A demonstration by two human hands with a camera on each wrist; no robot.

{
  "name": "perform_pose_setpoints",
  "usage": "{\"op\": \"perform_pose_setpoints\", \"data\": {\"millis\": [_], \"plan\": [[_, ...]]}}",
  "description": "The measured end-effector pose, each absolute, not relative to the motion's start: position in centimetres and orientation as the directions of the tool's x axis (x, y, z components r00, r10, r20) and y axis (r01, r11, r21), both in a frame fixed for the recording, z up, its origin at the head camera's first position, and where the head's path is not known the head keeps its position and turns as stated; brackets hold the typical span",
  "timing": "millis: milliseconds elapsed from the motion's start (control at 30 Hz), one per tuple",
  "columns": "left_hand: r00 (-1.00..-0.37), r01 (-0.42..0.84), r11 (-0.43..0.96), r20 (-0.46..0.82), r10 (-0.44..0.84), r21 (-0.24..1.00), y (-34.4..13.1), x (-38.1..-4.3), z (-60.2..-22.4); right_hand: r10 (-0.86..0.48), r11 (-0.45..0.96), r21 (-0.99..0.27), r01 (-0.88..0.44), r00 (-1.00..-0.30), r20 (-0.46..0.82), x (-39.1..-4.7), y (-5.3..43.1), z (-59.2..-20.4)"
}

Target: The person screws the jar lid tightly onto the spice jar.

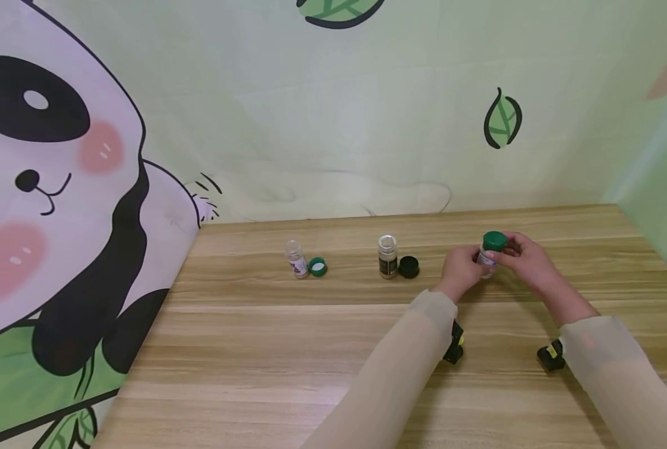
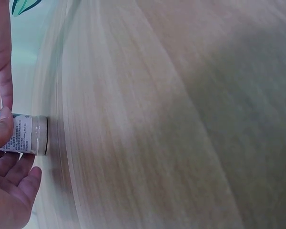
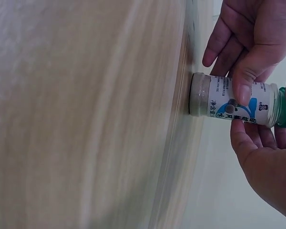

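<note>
A small spice jar with a white and blue label and a green cap is at the right of the table, upright, its base on or very near the wood. My left hand grips the jar's body, thumb across the label. The right hand holds the green cap at the top, its thumb and fingers around the cap and neck. In the left wrist view, the left hand is below the jar's label and the cap is out of frame.
Left of the hands, an uncapped spice jar with a dark label stands beside a black cap. Farther left, another uncapped jar has a green cap lying next to it. A printed panda cloth backs the wooden table.
</note>
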State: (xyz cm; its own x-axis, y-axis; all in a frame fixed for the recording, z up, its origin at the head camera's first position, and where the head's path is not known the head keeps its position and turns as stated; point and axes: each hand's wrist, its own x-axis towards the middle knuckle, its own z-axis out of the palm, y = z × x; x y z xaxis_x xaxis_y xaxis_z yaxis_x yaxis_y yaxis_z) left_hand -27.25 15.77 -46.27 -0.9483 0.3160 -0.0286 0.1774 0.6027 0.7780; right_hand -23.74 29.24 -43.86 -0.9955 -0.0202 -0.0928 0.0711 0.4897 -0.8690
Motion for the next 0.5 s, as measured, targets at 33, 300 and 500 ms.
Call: {"op": "perform_pose_setpoints", "data": {"millis": [33, 300, 500], "plan": [[-0.949, 0.174, 0.603, -0.031, 0.315, 0.779, 15.75, -27.23, -46.25, -0.017, 0.491, -0.868, 0.072, -0.996, -0.092, -23.74, 29.22, -43.9], [-0.947, 0.18, 0.605, -0.029, 0.319, 0.775, 15.62, -27.22, -46.17, -0.006, 0.487, -0.872, 0.055, -0.998, -0.067, -23.77, 29.07, -44.03], [-0.945, 0.185, 0.588, -0.023, 0.327, 0.787, 15.6, -27.19, -46.1, 0.004, 0.472, -0.881, 0.042, -0.999, -0.046, -23.73, 28.84, -43.88]]}}
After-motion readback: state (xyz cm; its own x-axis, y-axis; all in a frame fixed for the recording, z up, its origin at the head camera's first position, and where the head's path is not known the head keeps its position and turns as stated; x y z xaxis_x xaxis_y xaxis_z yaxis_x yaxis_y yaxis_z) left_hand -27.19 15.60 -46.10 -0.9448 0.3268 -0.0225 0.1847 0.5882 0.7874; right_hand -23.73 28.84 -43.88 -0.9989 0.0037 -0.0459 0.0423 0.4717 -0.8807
